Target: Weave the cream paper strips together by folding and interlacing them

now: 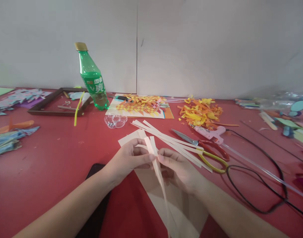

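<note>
My left hand (130, 158) and my right hand (177, 168) meet over the red table (57, 155), both pinched on pale pink paper strips (156, 165). The strips stick up a little between my fingertips and hang down toward me. A larger sheet of the same pale paper (181, 208) lies flat under my hands. More cut pale strips (166, 138) lie fanned out just beyond my right hand. Scissors with red and yellow handles (206, 150) rest to the right of those strips.
A green plastic bottle (93, 79) stands at the back beside a brown frame (54, 102). A woven yellow-orange sheet (141, 105) and an orange-yellow scrap pile (201, 112) lie behind. A glue gun (210, 132) with black cable (260, 185), a clear palette (115, 120) and a dark phone (95, 198) are near.
</note>
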A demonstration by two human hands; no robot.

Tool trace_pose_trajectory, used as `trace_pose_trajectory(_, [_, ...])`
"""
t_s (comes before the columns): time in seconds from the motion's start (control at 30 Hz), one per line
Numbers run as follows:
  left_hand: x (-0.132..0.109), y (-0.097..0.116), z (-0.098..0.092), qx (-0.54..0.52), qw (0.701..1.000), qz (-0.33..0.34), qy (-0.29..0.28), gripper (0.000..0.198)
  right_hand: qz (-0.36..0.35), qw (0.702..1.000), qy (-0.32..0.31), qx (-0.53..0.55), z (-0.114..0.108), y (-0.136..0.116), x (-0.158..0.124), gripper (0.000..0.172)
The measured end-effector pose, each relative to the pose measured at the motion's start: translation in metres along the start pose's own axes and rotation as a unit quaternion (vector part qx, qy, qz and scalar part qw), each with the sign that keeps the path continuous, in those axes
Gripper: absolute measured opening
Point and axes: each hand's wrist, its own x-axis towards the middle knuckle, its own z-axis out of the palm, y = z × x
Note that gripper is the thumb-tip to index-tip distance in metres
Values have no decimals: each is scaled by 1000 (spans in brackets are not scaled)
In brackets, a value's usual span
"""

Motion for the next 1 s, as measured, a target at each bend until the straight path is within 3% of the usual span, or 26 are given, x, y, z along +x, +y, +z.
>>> trace_pose_trajectory(0.2, [-1, -4, 1, 57, 997, 0, -56, 28, -21, 994, 67, -80, 0, -3, 0, 32])
trace_pose_trajectory(0.33, [-2, -3, 2, 76, 995, 2, -57, 18, -39, 990, 80, -107, -1, -7, -1, 29])
trace_pose_trajectory(0.63, [-4, 1, 4, 172, 984, 16, -50, 16, -51, 987, 31, -148, -8, -1, 1, 25])
trace_pose_trajectory(1.0, [-4, 2, 3, 224, 973, 19, -52, 21, -125, 963, 54, -232, -5, -4, -2, 22])
